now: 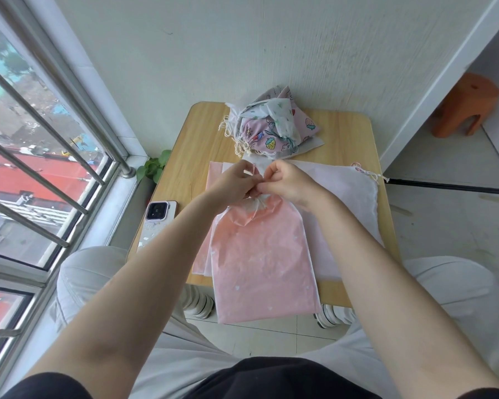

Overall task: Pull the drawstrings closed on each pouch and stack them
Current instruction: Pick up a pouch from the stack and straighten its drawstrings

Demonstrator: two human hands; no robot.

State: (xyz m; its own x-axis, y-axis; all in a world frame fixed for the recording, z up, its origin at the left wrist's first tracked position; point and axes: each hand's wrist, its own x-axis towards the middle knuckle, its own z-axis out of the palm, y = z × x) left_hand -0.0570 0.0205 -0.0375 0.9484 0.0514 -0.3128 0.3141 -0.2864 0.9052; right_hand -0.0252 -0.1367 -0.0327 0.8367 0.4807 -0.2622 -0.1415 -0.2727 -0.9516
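Head view, near to far: black top at bottom edge, pale trousers over both knees, two bare forearms reaching fwd over a small wooden table (355,156).

Pink pouch (264,263) lies lengthwise down the table's middle, its bottom end hanging past the near edge over the floor tiles. Mouth end is gathered into tight pleats at the far end, right under the hands. It rests on top of other flat pouches: a paler pink one (213,180) showing at its left side, and a white pouch (349,197) spread out to the right, w/ that one's pink-white cords (369,174) loose at the far right corner.

Left hand (232,182) and right hand (288,182) meet just above the gathered mouth, fingertips touching or nearly so. Both have fingers curled in, pinching the thin drawstring (254,171); a small loop of it sticks up btwn the hands. Can't tell exactly which fingers grip which strand.

Phone (157,218) in a light case lies camera side up at the table's left edge, near the left forearm.

Further back, a heap of closed pouches (267,125) sits at the far edge against the wall: pink strawberry print, white w/ green specks, cords trailing to the left side.

Green plant leaves (153,167) sit by the window sill left of table; barred window (41,156) beyond. Orange stool (464,105) far right on the floor.
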